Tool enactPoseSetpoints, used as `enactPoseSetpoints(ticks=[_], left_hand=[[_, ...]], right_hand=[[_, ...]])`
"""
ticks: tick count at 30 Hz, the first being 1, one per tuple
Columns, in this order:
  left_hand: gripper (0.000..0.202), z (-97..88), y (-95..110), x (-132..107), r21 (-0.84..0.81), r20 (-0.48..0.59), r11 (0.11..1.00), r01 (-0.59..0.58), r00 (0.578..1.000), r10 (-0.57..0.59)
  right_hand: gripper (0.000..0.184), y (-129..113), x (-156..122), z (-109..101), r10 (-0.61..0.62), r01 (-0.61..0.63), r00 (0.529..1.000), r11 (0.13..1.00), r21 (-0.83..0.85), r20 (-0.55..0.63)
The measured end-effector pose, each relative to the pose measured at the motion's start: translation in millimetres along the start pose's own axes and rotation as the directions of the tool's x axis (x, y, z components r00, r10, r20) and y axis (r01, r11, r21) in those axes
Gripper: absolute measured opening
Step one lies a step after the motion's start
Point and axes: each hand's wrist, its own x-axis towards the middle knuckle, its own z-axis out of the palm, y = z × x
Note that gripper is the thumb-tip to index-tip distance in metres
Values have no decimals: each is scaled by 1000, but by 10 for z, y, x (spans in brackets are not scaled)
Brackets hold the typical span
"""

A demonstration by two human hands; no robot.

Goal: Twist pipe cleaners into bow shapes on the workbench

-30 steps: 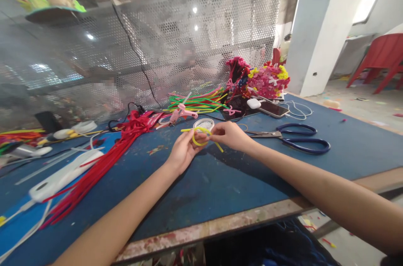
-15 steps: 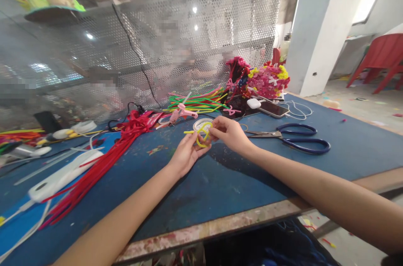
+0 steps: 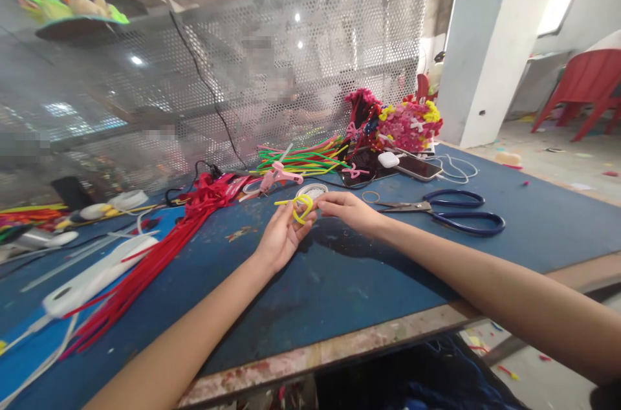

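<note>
A yellow pipe cleaner point(image 3: 298, 206), bent into a small loop, sits between my two hands above the blue table point(image 3: 339, 280). My left hand point(image 3: 281, 235) pinches the loop from the left with closed fingers. My right hand point(image 3: 347, 209) pinches its right end with thumb and fingers. Just behind the loop lies a small round clear lid point(image 3: 313, 190).
Blue-handled scissors point(image 3: 456, 213) lie to the right of my right hand. A bundle of red pipe cleaners point(image 3: 160, 251) stretches to the left. Green, yellow and pink pipe cleaners point(image 3: 303, 161), a phone point(image 3: 417, 168) and a heap of finished flowers point(image 3: 405, 125) lie behind. A perforated metal screen point(image 3: 291, 67) backs the table.
The yellow loop has been wound tighter and smaller. My right hand dropped a little and moved closer to the left hand. The view shifted slightly.
</note>
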Motion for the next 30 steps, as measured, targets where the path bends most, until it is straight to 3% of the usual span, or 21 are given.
enactPoseSetpoints(ticks=[5,7,10,13,15,18,23,26,30], left_hand=[[18,28,5,-42,-23,93,999,45,995,-43],[17,35,-5,-63,-12,133,998,56,990,-54],[10,32,-11,-74,17,164,999,36,986,-39],[6,9,6,-47,13,110,1000,-11,994,10],[5,-11,20,-18,8,64,999,-38,997,37],[6,-30,21,6,38,40,998,-41,998,39],[9,-13,-1,-30,154,69,985,-76,995,66],[12,-23,1,-35,206,109,972,-110,990,89],[11,-77,-9,12,186,56,980,-70,997,61]], right_hand=[[22,39,-18,88,-44,19,992,976,217,115],[27,35,-18,88,-32,4,992,974,227,122],[29,4,-6,38,-23,11,995,993,121,99],[19,-33,8,-41,-77,77,997,989,-124,5],[10,-49,13,-95,-139,104,989,911,-398,-59],[9,-60,10,-159,-195,91,979,675,-732,-58],[20,-32,-7,-221,-136,76,990,382,-921,26],[24,14,-11,-257,-126,55,992,352,-934,11],[27,40,-16,-266,-140,21,990,387,-922,-36]])
